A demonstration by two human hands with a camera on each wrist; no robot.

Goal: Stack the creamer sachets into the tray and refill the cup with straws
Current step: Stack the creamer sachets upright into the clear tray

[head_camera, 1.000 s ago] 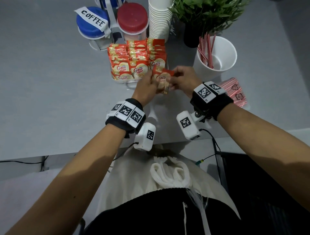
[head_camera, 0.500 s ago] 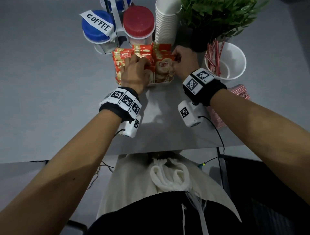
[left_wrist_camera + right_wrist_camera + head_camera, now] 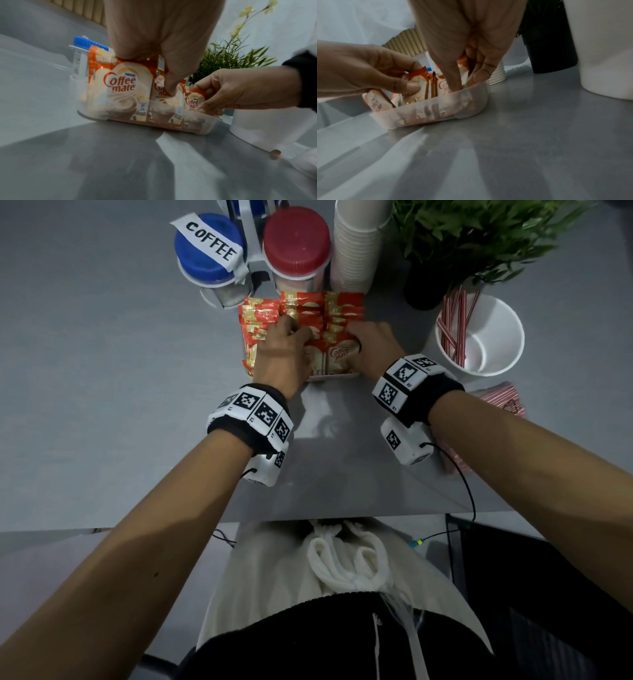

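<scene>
Red-and-gold sachets (image 3: 301, 313) stand on edge in three rows inside the clear tray (image 3: 208, 125), which sits on the grey table (image 3: 102, 405) in front of the jars (image 3: 296, 248) and the stack of paper cups (image 3: 356, 248). Both hands are down in the tray's near end. The left hand (image 3: 281, 350) has its fingers curled over the tops of the middle row, thumb pressed on a front sachet, seemingly to hold the standing packs upright and back so the row does not fan out. The right hand (image 3: 371, 345) pinches a sachet (image 3: 193, 100) at the right-hand near corner, thumb in front and fingers behind it, tucking it down between the row and the tray wall; from the blurred wrist views I cannot be sure it is fully seated.

Standing the packs on edge keeps each face readable and lets more fit, which is likely why both hands work together here.

To the right, the white cup (image 3: 507, 337) holds only a few striped straws (image 3: 455, 326), leaning at its left side. Spare straws (image 3: 503, 400) lie on the table just beyond the right wrist. That refill looks not yet begun.
</scene>
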